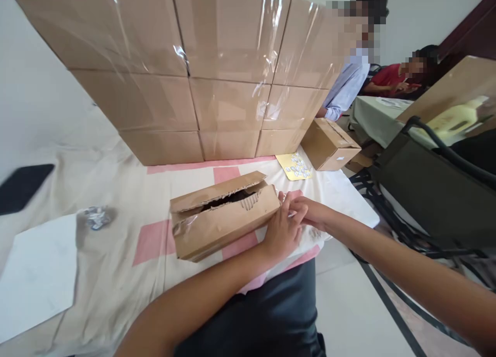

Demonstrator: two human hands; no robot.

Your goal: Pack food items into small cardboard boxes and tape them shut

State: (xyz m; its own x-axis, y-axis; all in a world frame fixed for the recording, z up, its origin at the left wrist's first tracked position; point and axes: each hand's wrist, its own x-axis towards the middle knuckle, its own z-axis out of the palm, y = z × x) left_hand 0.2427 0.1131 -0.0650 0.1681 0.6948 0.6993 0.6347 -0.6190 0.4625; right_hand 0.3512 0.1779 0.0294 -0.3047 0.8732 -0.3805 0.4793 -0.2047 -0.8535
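Observation:
A long brown cardboard box (228,225) lies on the patterned cloth in front of me, its torn top flaps parted over a dark gap. At the box's right end is my left hand (283,228), fingers bent and close to my right hand. My right hand (304,211) meets it there, partly hidden behind the left fingers. Whatever the fingers hold at that end is too small to make out. Beside the hands, a yellow sheet with small pale stickers (293,167) lies farther back.
Stacked, film-wrapped cartons (232,104) rise behind the box. A smaller carton (329,145) stands at the back right. On the left lie crumpled foil (96,217), a white sheet (42,269) and a dark flat object (25,187). A chair (442,191) and two people are at right.

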